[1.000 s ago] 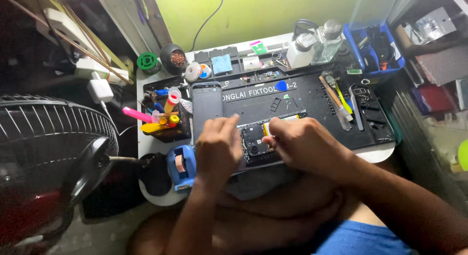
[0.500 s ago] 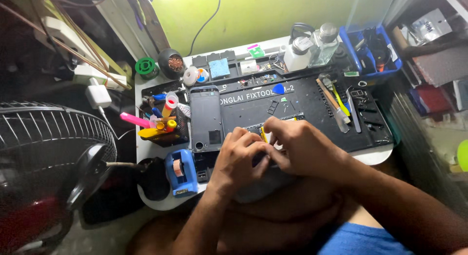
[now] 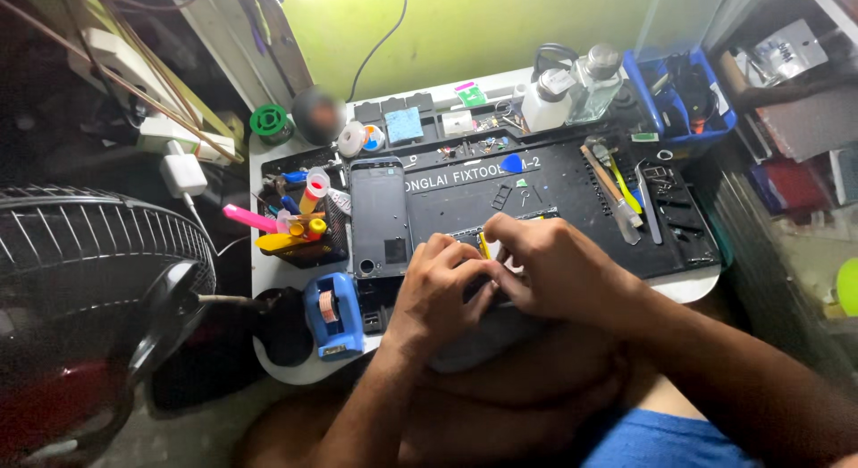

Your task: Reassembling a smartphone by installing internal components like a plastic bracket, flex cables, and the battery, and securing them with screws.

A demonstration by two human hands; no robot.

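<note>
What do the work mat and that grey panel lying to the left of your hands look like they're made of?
Work mat: looks like matte black rubber or silicone, with moulded compartments and no glare. Grey panel: smooth, faintly glossy, likely plastic or glass; it has a soft sheen and a camera cutout, so it cannot be settled.

Bare dark rubber work mat (image 3: 572, 186) lies open beyond the hands. A grey phone back panel (image 3: 379, 216) and blue tape dispenser (image 3: 332, 312) crowd the left; flat metal prying tools (image 3: 626, 195) block the right.
</note>
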